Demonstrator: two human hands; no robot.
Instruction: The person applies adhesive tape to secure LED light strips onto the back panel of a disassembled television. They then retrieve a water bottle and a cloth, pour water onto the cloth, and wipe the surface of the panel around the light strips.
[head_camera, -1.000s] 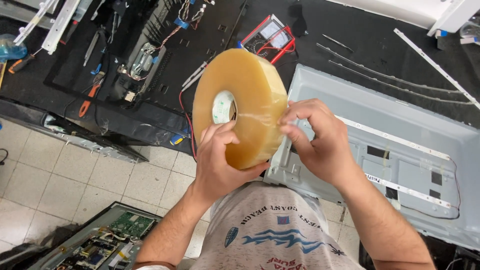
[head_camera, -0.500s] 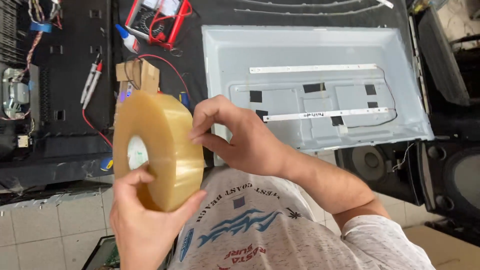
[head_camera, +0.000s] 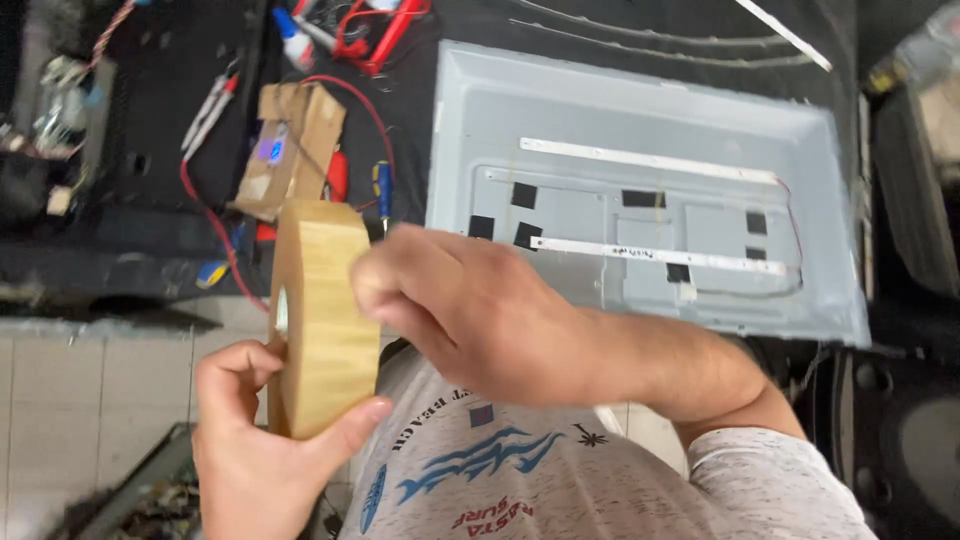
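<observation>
Tape roll (head_camera: 325, 315), a thick tan-coloured one, stands nearly edge-on to the camera, held in the air in front of the person's chest, out past the near edge of the dark worktop (head_camera: 130, 230) and above the tiled floor (head_camera: 90, 400). The left hand (head_camera: 255, 440) grips it from below: the thumb lies along the lower face of the roll and the fingers curl round the far side toward the core, so the hand is closed firmly on it. The right hand (head_camera: 455, 300) comes across from the right and presses against the roll's outer band near its top; its fingers are bent and bunched against the tape, but motion blur hides whether they pinch a loose end or only rest on the surface.

Behind the hands, a pale grey metal panel (head_camera: 640, 120) lies flat on the right half of the worktop, with thin white strips (head_camera: 650, 160) running across it and small black patches (head_camera: 642, 198) stuck on. At the worktop's left part sits a folded piece of cardboard (head_camera: 295, 140) with a small blue light, a red wire (head_camera: 355, 95) looping past it, and a blue-handled screwdriver (head_camera: 382, 185) just beside the roll's top. A red-framed meter (head_camera: 385, 30) lies at the far edge. The person wears a speckled grey shirt (head_camera: 520, 470) with a blue print.
</observation>
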